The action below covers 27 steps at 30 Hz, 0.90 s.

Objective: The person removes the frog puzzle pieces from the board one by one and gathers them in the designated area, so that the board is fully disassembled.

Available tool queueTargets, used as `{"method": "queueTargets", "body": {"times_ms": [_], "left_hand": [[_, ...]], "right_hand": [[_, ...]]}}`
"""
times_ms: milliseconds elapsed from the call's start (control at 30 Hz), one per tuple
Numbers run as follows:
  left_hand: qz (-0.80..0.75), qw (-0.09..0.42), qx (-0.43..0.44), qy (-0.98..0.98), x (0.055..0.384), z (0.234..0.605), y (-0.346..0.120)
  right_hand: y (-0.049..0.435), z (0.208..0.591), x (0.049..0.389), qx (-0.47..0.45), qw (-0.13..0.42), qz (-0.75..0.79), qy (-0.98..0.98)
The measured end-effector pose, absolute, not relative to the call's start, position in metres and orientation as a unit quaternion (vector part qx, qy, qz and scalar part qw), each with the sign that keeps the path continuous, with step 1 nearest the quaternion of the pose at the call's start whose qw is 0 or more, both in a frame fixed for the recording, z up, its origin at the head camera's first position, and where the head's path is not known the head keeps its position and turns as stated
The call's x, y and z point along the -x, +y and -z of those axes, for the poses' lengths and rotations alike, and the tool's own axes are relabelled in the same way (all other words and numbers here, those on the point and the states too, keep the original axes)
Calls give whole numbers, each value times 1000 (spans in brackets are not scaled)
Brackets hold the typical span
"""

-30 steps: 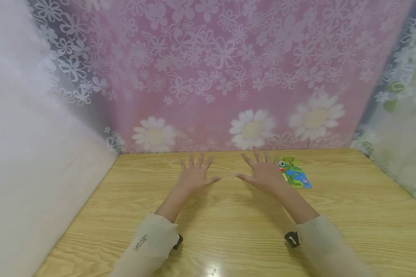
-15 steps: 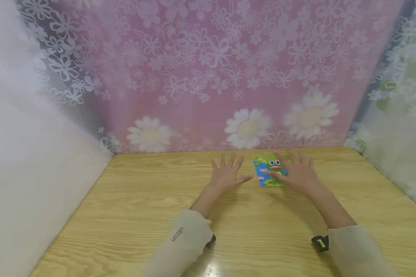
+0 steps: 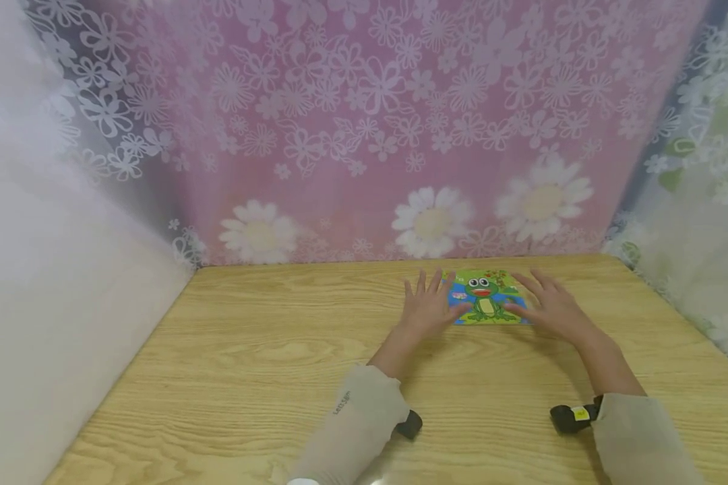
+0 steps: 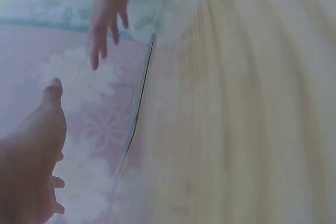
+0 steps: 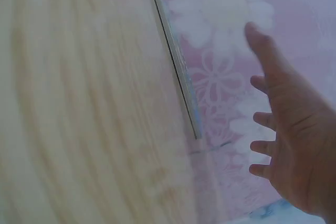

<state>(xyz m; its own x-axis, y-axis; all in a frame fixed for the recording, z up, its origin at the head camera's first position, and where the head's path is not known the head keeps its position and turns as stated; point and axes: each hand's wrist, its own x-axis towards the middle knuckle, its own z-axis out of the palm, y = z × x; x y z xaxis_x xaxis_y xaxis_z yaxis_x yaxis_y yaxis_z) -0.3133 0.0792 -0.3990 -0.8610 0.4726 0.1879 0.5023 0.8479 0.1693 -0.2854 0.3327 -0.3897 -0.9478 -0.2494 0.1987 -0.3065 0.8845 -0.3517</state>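
Observation:
A thin flat board with a cartoon frog picture [image 3: 487,303] lies at the back right of the wooden table [image 3: 267,377]. In the wrist views the board [image 4: 137,100] shows only as a narrow edge-on strip. My left hand [image 3: 426,311] hovers at the board's left side, fingers spread, the thumb over its lower left part. On the other side is my right hand [image 3: 557,310], also spread, its thumb over the board's right part. Both wrist views show the hands raised off the tabletop; neither grips anything. Contact with the board cannot be made out.
A pink flowered curtain [image 3: 352,135] hangs along the table's back edge. White sheeting [image 3: 67,256] closes off the left side, and a pale flowered sheet [image 3: 710,202] the right. Dark wrist cameras, one of them [image 3: 570,419] with a yellow label, sit below the sleeves.
Both hands have moved to the right. The right hand, which covered part of the frog board, is now at its right side; the left hand has come to its left edge.

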Motion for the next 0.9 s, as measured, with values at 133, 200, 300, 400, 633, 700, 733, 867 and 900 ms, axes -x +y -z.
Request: {"method": "queueTargets", "body": {"times_ms": [133,200,300,400,633,700,733,867,900], "left_hand": [[145,67,259,-953,315,412,88],[164,63,255,-951,317,418,91],[179,53,246,-951,320,425,94],[181,38,239,-953,322,432,95],[157,22,245,-957,327,442,91],[142,20,247,-958,328,443,90],[137,19,248,-959,328,444,90],[128,13,250,-960,327,443,90],[128,12,250,-960,326,442,91]], "right_hand": [[343,404,290,-151,76,-217,-961],[347,410,293,-159,74,-234,-956],[350,416,296,-169,69,-268,-946],[351,422,296,-166,63,-297,-938],[350,430,297,-148,69,-320,-933],[351,431,298,-144,66,-322,-933],[351,432,298,-143,64,-320,-934],[352,431,297,-135,50,-296,-944],[352,431,296,-134,48,-289,-947]]}}
